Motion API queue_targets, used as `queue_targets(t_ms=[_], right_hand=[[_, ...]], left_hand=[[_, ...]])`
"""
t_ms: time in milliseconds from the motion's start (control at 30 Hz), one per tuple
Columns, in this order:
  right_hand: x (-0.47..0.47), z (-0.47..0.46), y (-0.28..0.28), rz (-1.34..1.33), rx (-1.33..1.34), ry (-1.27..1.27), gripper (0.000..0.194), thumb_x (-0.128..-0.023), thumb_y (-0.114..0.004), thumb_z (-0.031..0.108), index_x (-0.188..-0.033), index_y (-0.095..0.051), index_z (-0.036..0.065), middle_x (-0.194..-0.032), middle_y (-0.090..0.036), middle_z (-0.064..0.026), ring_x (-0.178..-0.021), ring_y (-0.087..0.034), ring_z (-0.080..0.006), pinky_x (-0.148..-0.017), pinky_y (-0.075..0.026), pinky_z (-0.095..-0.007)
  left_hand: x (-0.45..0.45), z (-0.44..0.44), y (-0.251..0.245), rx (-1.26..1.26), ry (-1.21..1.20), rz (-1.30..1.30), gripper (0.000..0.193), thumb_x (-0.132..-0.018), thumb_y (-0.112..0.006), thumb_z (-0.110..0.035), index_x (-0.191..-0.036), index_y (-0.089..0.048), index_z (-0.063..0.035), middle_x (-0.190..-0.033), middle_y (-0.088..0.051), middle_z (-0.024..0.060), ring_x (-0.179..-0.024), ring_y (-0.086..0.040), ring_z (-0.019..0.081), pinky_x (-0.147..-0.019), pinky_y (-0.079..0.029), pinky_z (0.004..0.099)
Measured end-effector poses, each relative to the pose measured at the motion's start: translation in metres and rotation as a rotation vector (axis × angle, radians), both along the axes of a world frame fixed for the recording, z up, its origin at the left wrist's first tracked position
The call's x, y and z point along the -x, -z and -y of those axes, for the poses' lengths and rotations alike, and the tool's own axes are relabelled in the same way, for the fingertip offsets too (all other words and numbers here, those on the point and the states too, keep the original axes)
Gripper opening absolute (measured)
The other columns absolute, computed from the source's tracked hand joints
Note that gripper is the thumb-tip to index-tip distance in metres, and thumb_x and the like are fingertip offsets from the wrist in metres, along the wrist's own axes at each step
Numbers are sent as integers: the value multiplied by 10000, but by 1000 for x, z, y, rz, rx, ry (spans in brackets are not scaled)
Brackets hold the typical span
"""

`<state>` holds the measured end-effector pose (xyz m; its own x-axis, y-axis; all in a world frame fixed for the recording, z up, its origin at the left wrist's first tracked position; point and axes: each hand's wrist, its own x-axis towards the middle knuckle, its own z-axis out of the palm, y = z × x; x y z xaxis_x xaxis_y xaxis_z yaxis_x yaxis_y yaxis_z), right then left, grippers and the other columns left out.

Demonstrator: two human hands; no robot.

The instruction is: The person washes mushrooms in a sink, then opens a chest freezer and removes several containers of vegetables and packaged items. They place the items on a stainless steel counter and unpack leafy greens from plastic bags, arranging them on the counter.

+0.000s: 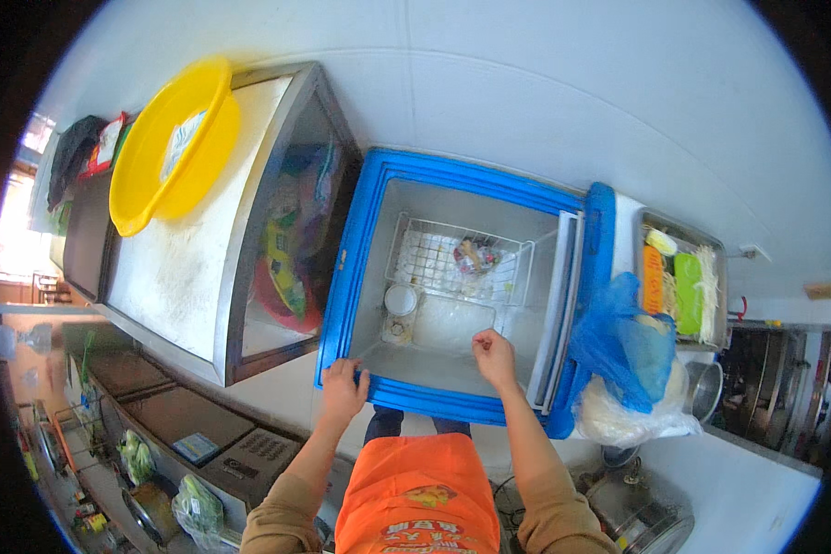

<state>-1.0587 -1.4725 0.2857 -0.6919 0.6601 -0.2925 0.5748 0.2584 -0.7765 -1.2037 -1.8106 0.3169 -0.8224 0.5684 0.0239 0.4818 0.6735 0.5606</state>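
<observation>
A chest freezer with a blue rim [443,407] stands open in front of me. My left hand [345,389] rests on the near left corner of that rim, holding nothing. Over the freezer's right part hangs my right hand [493,356], its fingers curled; whether something small is between them cannot be told. Inside, a white wire basket [422,239] at the far side holds a clear bag with food [476,256]. A round white-lidded tub [400,299] stands near the left wall. Sliding lid panels [559,311] are pushed to the right.
Left, a metal-framed cabinet [180,277] bears yellow basins [173,149]. Right, a blue plastic bag [613,332], a clear bag [630,419] and a metal tray with food packs [717,277] lie together. Bagged green vegetables [199,509] stand at lower left. A wall runs behind the freezer.
</observation>
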Motion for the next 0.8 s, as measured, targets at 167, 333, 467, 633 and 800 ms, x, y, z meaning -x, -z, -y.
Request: queue_targets(t_ms=[167, 333, 467, 633, 800], right_hand=[[47, -42, 128, 226, -58, -6, 323, -894, -809, 199, -1163, -729, 39, -1109, -762, -202, -1058, -725, -395, -941, -572, -485], [103, -107, 213, 409, -147, -9, 514, -884, -832, 252, -1289, -677, -24, -1296, -688, -261, -1258, -627, -421, -1084, -509, -484], [137, -156, 291, 433, -383, -62, 626, -857, -864, 310, -1340, -678, -43, -1306, -703, -286, -1221, -666, -459, -1086, -518, -487], [186, -222, 389, 366, -404, -250, 883, -835, -868, 446, -1443, -524, -93, -1384, -615, -331, -1324, -573, -485, -1151, -468, -527], [216, -229, 452, 388, -674, -246, 761, -904, -802, 408, -1408, -501, -76, -1357, -596, -348, -1267, -574, -533, -1070, -489, -586]], left_hand=[[-3, -28, 13, 13, -50, -78, 180, -882, -740, -151, -1039, -720, -64, -984, -691, 129, -964, -649, 336, -863, -430, 469], [0, -39, 23, 45, -105, -134, 141, -834, -733, -120, -969, -726, -83, -969, -704, 109, -946, -658, 318, -842, -439, 438], [0, -38, 27, 50, -106, -164, 140, -780, -741, -102, -917, -713, -118, -982, -718, 50, -910, -653, 252, -820, -425, 407], [2, -38, 27, 62, -99, -145, 219, -707, -735, -50, -916, -714, -113, -965, -714, 57, -852, -642, 245, -811, -436, 393], [1, -35, 23, 118, -97, -83, 172, -750, -712, -48, -916, -708, -91, -946, -726, 91, -817, -646, 265, -792, -454, 398]])
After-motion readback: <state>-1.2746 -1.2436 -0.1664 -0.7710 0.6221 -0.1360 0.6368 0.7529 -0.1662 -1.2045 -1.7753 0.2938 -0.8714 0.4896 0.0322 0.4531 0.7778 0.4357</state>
